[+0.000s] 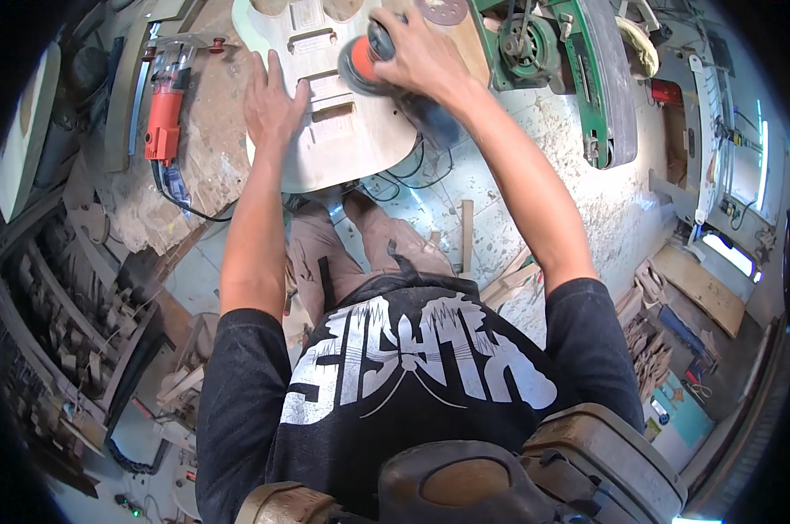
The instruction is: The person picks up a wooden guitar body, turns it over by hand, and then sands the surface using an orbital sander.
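Observation:
A pale wooden electric guitar body (356, 159) with routed cavities lies across the workbench in front of me. My left hand (274, 98) rests flat on its left side, fingers stretched out and holding nothing. In my right hand (423, 59) is an orbital sander (361, 63) with an orange-red and black housing, its pad against the wood beside the cavities. My fingers wrap over the top of the sander. A round brown sanding disc (445, 10) lies at the far edge of the view.
A red trim router (163, 122) with a clear base and black cord lies on the bench (210, 148) to the left. At right stands a green belt sander (591, 96) with an exposed motor. Wood offcuts (510, 281) and dark cables (401, 182) are below. Shaped wood pieces (59, 323) fill the left side.

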Tool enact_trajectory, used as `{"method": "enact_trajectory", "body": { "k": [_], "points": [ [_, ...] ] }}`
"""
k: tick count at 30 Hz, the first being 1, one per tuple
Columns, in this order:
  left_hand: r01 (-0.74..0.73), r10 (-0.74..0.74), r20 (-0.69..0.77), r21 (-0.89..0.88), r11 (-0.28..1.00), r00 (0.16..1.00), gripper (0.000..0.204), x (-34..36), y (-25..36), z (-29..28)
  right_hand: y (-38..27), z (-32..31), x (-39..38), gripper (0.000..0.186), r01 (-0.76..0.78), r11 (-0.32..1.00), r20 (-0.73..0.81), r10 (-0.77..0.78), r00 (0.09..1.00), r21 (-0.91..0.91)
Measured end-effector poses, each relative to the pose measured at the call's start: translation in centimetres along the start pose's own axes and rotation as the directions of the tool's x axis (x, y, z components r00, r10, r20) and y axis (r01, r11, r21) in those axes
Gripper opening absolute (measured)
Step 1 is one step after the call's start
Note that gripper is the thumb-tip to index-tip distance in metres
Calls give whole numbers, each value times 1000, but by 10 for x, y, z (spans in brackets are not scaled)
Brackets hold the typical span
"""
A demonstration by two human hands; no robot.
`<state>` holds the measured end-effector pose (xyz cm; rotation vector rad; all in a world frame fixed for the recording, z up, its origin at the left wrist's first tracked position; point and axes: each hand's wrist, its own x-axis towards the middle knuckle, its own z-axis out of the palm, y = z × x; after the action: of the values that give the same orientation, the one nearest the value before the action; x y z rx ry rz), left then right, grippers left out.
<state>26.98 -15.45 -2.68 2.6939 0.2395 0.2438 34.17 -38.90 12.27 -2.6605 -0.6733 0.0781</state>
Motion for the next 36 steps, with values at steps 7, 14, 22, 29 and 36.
{"method": "enact_trajectory", "body": {
  "k": [7, 14, 22, 29, 36],
  "points": [
    [15, -15, 25, -7, 1000, 1000, 84, 1, 2, -2, 6, -12, -12, 69, -23, 1000, 75, 21, 997, 20],
    [45, -43, 46, -35, 998, 998, 84, -1, 1, -4, -18, -16, -155, 64, 51, 996, 307, -28, 951, -67],
    [25, -23, 61, -36, 999, 998, 86, 0, 1, -5, -59, -4, -195, 61, -150, 989, 273, 145, 951, -3],
    [4, -3, 69, -24, 1000, 998, 87, 2, 2, -7, -70, 2, -162, 59, -260, 965, 182, 264, 947, -45],
    [-27, 29, 51, -29, 999, 998, 86, 0, 4, -7, -97, 11, -212, 63, -342, 939, 153, 342, 927, -29]
  ]
}}
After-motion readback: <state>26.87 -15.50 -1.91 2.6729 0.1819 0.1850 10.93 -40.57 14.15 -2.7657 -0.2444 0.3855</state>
